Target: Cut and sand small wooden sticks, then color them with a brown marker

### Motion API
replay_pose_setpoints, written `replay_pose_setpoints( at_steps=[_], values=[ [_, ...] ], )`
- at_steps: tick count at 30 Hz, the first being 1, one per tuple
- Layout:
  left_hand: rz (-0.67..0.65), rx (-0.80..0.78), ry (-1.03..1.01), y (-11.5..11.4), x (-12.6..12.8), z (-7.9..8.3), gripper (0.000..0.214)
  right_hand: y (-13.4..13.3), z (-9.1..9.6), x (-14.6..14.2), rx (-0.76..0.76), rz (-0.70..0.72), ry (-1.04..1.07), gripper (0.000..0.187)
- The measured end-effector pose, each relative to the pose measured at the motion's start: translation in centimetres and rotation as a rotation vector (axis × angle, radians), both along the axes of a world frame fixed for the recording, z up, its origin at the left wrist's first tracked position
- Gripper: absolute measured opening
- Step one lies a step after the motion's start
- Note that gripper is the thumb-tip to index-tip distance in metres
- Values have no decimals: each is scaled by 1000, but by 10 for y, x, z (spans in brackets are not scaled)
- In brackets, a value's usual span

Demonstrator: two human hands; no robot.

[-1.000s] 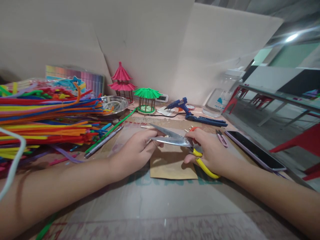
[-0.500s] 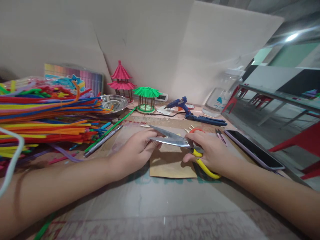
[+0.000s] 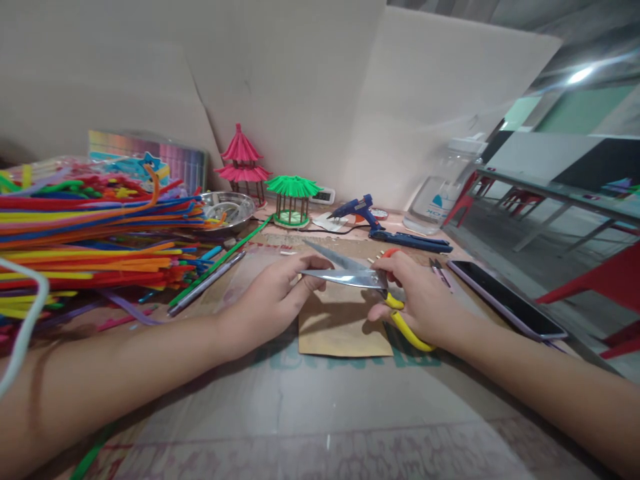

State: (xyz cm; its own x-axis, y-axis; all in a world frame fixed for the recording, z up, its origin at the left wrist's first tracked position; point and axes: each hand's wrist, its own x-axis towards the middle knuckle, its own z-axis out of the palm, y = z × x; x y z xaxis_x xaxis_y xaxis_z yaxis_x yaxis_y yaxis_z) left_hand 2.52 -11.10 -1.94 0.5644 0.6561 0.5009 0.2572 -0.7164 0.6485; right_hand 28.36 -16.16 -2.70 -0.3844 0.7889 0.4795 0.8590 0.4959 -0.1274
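Note:
My right hand (image 3: 413, 293) grips a pair of scissors (image 3: 345, 277) by its yellow and orange handles. The blades stand apart and point left. Close by their tips is my left hand (image 3: 273, 290), thumb and forefinger drawn together in a pinch. Whatever lies between those fingers is too small or hidden to name. Below the blades a brown card (image 3: 345, 333) rests on the table sheet. A short pale stick (image 3: 288, 253) shows just behind my left hand, and a few similar ends peek out beside the scissors.
Bundles of coloured pipe cleaners (image 3: 100, 220) fill the left. Behind stand a metal bowl (image 3: 240, 212), a pink-roofed model (image 3: 243, 163), a green-roofed model (image 3: 293, 193), a blue glue gun (image 3: 357, 210) and a water jug (image 3: 435, 193). A phone (image 3: 505, 297) lies right.
The scissors and my right hand have shifted slightly left and up. My left fingers have changed their angle by the blades, and the blades have spread a little wider.

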Motion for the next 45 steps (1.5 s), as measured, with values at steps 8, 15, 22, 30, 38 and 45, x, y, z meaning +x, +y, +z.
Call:
replay_pose_setpoints(
  at_steps=[8,15,22,30,38,45],
  values=[
    [33,42,27,0,-1,-1,18,0,-2,-1,1,1,-38,51],
    [31,46,35,1,-1,-1,25,1,-1,-2,-6,13,-23,55],
    [56,30,39,2,-2,-3,23,-1,0,-2,-24,7,-59,54],
    [-19,-12,45,0,-1,-1,26,-3,1,-2,-80,1,-42,48],
    [-21,-115,54,-4,1,3,33,7,-9,6,-71,-100,216,44],
    [-25,-157,-11,1,2,-5,20,7,-9,4,-97,-47,173,46]
  ],
)
